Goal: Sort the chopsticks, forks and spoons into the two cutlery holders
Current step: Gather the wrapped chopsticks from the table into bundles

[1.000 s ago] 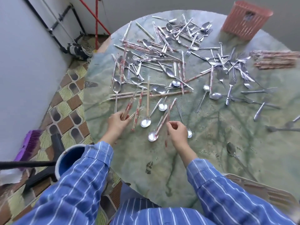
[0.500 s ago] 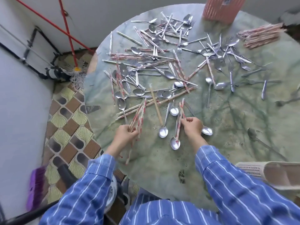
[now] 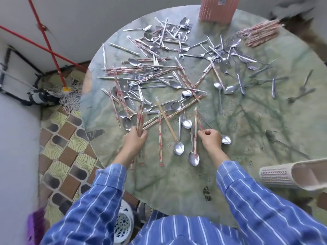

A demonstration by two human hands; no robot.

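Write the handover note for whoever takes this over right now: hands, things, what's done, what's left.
Left hand grips a chopstick bunch. Right hand pinches a single chopstick.
Pink holder stands at the far edge of the table; cream holder lies on its side at the right.
Done: a chopstick stack is gathered beside the pink holder.
Left: the mixed pile of spoons, forks and chopsticks is spread across the table; no cutlery shows in either holder.
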